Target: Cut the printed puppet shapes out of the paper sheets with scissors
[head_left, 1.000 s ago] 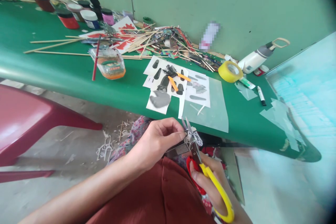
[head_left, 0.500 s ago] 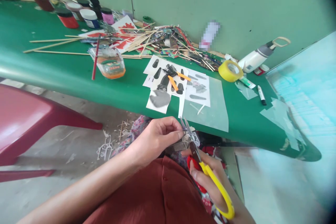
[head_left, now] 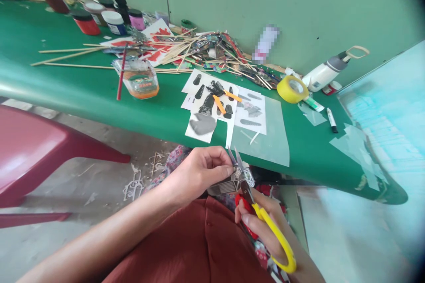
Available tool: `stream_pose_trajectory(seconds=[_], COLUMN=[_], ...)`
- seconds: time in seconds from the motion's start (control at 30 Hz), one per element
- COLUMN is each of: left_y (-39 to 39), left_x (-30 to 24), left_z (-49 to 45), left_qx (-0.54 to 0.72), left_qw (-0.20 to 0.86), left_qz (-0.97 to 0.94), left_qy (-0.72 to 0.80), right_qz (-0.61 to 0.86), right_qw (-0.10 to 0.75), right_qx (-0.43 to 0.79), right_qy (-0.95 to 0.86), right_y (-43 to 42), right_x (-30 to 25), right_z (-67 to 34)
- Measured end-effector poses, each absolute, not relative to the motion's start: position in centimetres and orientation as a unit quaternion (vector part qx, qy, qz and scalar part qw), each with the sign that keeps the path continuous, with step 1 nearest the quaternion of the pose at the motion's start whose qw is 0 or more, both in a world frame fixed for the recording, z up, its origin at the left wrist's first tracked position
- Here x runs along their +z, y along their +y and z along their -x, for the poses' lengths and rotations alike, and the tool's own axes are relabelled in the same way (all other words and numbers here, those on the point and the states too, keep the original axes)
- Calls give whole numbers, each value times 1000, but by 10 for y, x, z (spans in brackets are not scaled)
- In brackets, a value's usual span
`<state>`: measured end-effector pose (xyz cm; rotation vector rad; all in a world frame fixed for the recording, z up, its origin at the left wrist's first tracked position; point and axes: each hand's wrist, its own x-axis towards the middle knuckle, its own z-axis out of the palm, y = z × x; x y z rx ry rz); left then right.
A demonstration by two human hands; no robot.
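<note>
My left hand (head_left: 195, 174) pinches a small printed paper cut-out (head_left: 229, 183) above my lap, just below the table's front edge. My right hand (head_left: 265, 230) grips red-and-yellow scissors (head_left: 262, 219) by the handles. The blades point up and are slightly apart, with the cut-out between them. On the green table (head_left: 83, 93) just beyond lie white printed sheets (head_left: 215, 106) of black shapes, with a small orange-handled tool (head_left: 221, 97) on top.
A clear sheet (head_left: 265, 141) lies beside the prints. A plastic tub (head_left: 139, 79), paint jars (head_left: 99, 17), bamboo sticks (head_left: 99, 55), yellow tape (head_left: 291, 89), a marker (head_left: 331, 120) and a white bottle (head_left: 327, 70) crowd the table. A red chair (head_left: 29, 150) stands left.
The scissors and cut-out shifted slightly; the blades opened and closed a little on the paper. Both hands stay in nearly the same place.
</note>
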<state>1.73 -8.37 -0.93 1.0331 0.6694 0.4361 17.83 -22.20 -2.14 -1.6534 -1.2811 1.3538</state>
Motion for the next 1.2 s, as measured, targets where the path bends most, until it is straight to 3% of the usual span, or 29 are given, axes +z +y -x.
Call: stream_pose_trajectory(seconds=[0.6, 0.87, 1.2], left_y=[-77, -88, -99], left_x=[-9, -25, -25], left_z=[-16, -20, -28], left_qx=[201, 229, 297], left_qw=[753, 867, 847], left_qz=[-536, -328, -280], left_qy=[326, 297, 341], right_qz=[640, 687, 680], right_qw=[343, 364, 404], right_qx=[524, 393, 374], right_qy=[-445, -492, -485], right_y=[-225, -219, -211], right_x=[-26, -42, -43], right_z=[-176, -163, -152])
